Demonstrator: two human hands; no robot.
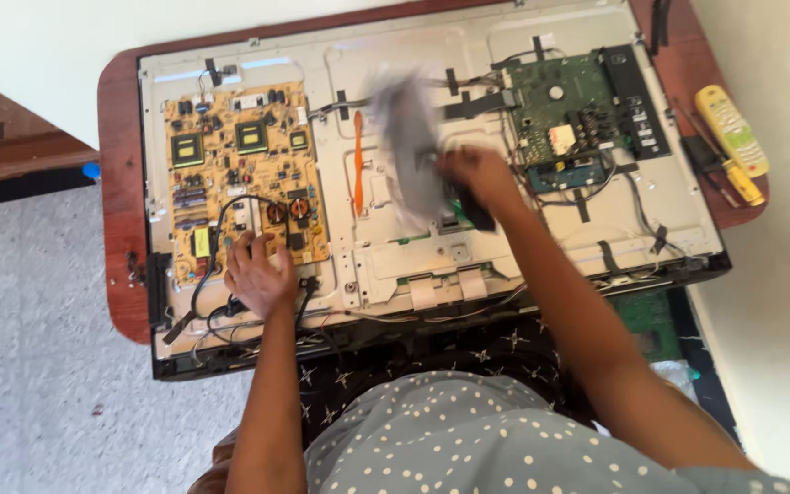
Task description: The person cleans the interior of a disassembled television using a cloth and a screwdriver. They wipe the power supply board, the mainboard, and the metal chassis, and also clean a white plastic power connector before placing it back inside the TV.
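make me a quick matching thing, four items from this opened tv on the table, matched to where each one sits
Things:
1. yellow circuit board
2. green circuit board
3. orange tool
4. yellow remote

Places:
A. on the table's right edge, off the panel
B. upper right of the panel
C. left of the panel, above the left hand
D. mid panel, left of the right hand

Pairs: 1-C, 2-B, 3-D, 4-A

A grey blurred thing (409, 151) is smearing above the right hand (479, 178) — cloth or brush, unclear — and hiding part of the metal panel (468, 55).
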